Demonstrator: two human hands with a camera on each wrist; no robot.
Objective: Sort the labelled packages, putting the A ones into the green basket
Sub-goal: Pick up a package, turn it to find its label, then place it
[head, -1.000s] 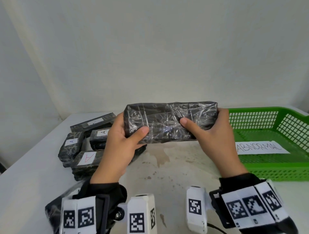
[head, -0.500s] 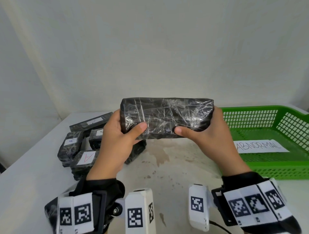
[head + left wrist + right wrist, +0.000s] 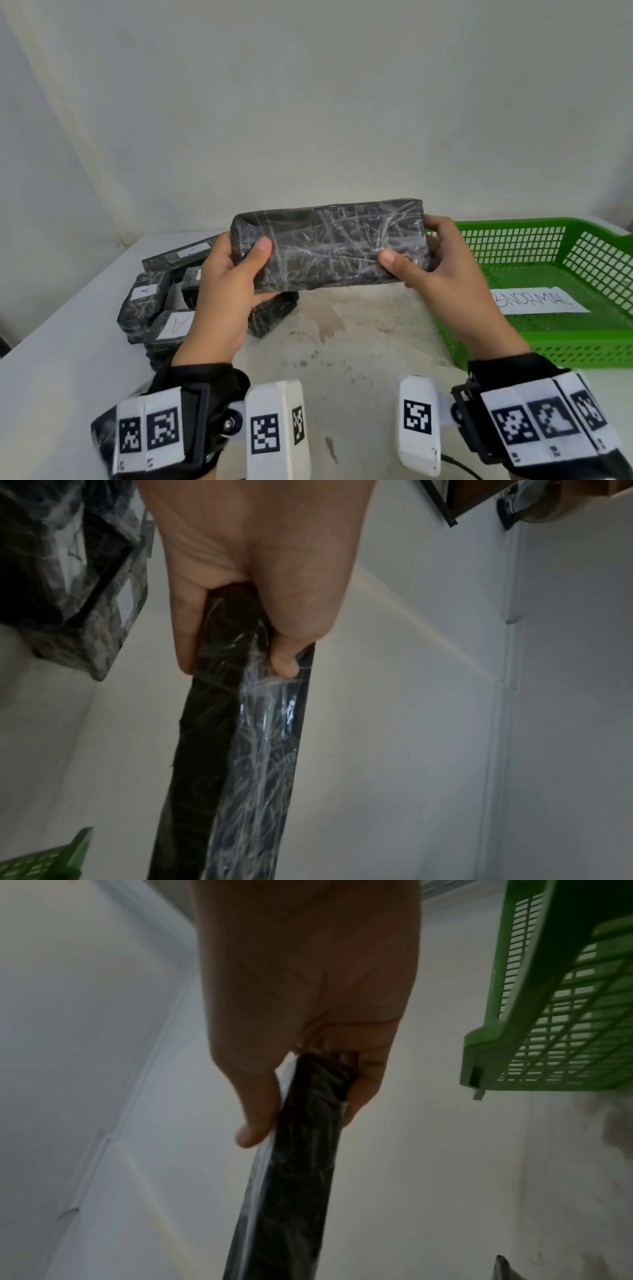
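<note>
A long black package (image 3: 329, 245) wrapped in clear film is held up above the table by both hands. My left hand (image 3: 233, 274) grips its left end, thumb on the near face. My right hand (image 3: 435, 267) grips its right end the same way. No label shows on the side facing me. In the left wrist view the package (image 3: 246, 750) runs away from the left hand (image 3: 240, 653); in the right wrist view the package (image 3: 294, 1164) does the same from the right hand (image 3: 294, 1104). The green basket (image 3: 582, 346) sits at the right with nothing in it but a paper sheet.
A pile of black packages (image 3: 150, 301) lies at the left on the white table (image 3: 335, 346); white labels with the letter A (image 3: 178, 323) show on some. A paper reading ABNORMAL (image 3: 537, 301) lies in the basket. The wall stands close behind.
Both hands have lifted the package a little and tilted it, so its right end now sits higher. The grip on both ends is the same.
</note>
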